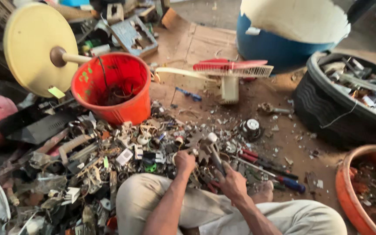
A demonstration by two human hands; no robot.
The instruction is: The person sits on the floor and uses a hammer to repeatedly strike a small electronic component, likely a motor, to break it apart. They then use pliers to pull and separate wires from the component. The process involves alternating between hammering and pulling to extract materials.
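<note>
Right hand [233, 182] around hammer [214, 150] handle.

At the bottom of the frame the person wears light khaki trousers [292, 217], creased and a little dusty, covering both legs. Both forearms are bare, with no sleeves, watch or gloves showing. A bare foot [264, 191] shows at lower centre right.

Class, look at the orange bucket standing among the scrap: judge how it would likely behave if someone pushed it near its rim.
The orange bucket would probably tip rather than slide: it is tall and narrows toward its base. It looks like thin plastic, so its wall may flex. It seems only partly filled with dark wires, so likely fairly light. Scrap crowding its foot could catch it.
</note>
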